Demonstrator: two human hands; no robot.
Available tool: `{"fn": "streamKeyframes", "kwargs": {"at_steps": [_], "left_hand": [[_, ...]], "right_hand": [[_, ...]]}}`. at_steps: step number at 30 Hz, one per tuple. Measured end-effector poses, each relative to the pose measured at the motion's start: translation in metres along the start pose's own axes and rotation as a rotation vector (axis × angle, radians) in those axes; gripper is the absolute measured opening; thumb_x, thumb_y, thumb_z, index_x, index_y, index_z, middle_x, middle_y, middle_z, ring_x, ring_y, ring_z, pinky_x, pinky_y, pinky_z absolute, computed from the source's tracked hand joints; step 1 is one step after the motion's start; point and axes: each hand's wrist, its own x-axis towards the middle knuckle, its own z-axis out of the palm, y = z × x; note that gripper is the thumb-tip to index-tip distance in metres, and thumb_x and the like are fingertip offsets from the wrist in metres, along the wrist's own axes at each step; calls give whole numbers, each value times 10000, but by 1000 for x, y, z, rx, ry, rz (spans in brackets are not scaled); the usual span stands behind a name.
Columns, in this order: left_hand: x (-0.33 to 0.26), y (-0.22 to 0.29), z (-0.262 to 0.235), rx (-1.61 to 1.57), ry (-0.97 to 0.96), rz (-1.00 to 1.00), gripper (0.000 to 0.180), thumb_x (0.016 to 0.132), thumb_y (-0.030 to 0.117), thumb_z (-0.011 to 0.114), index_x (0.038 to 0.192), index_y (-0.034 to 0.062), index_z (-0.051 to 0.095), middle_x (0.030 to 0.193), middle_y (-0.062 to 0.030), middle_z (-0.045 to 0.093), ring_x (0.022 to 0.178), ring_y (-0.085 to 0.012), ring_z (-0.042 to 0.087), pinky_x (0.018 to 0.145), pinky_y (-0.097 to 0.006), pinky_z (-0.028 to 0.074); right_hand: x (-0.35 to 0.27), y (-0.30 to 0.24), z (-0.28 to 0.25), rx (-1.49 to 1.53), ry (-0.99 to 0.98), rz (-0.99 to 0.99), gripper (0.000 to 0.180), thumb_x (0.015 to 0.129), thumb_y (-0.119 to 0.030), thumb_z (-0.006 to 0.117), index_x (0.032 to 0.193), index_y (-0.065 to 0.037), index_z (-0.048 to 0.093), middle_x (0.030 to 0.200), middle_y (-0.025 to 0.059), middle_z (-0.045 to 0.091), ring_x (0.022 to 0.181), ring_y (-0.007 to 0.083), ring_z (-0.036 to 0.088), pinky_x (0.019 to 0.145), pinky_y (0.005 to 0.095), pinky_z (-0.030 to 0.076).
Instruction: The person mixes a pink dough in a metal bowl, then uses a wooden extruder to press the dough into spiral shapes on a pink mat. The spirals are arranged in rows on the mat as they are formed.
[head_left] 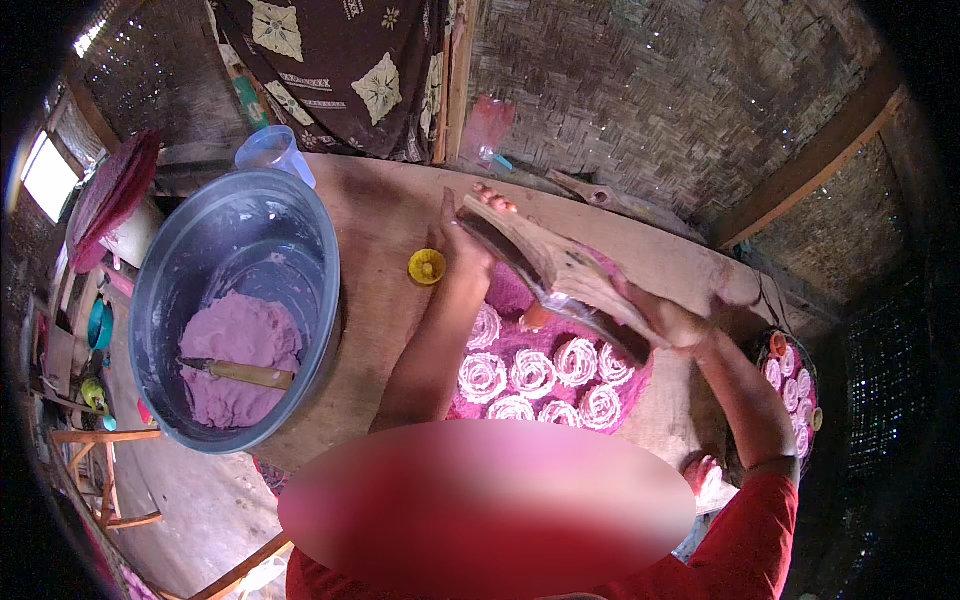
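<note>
My left hand (468, 240) and my right hand (668, 315) grip the two ends of a wooden hand press (580, 275), tilted above the table. Below it lies a round pink woven tray (635, 395) carrying several swirled rosettes of pale pink dough (533, 372). A small orange-brown piece (535, 318) shows under the middle of the press; I cannot tell what it is. Left of my left forearm sits a small yellow fluted plastic piece (427, 266). The press and my arms hide part of the tray.
A large grey-blue basin (325, 300) at the left holds pink dough (240, 340) with a wooden-handled blade (250, 374) on it. Behind stands a clear plastic jug (272, 150). At the right is another round tray of rosettes (797, 395). A woven wall (650, 110) borders the wooden table (370, 220).
</note>
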Motion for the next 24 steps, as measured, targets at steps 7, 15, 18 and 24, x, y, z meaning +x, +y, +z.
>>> {"fn": "streamKeyframes", "kwargs": {"at_steps": [7, 15, 18, 24], "left_hand": [[-7, 1, 30, -45, -178, -15, 340, 893, 469, 554, 918, 132, 518, 768, 14, 521, 720, -150, 514, 777, -363, 442], [3, 12, 40, 58, -259, 41, 334, 878, 478, 571, 903, 151, 510, 753, 35, 505, 706, -142, 506, 777, -366, 438], [-11, 11, 35, 67, -162, -6, 322, 881, 484, 559, 891, 164, 525, 749, 45, 510, 690, -138, 512, 774, -359, 436], [-6, -10, 18, -36, -115, 17, 315, 885, 472, 560, 861, 161, 515, 716, 44, 490, 657, -136, 492, 744, -353, 427]], "right_hand": [[-2, 8, -8, -129, 19, -66, 662, 974, -589, 369, 1151, -8, 633, 1064, 112, 647, 973, 170, 594, 890, 305, 448], [-15, -20, 8, -202, 125, -130, 656, 985, -576, 350, 986, -12, 683, 738, 33, 640, 624, 97, 571, 599, 259, 467], [-22, -10, 5, 18, 24, 84, 644, 989, -567, 359, 1056, -5, 667, 876, 53, 648, 752, 107, 562, 715, 281, 473], [-14, -6, -6, -142, 124, 309, 704, 946, -633, 393, 865, 6, 678, 682, 119, 627, 622, 174, 569, 597, 352, 482]]}}
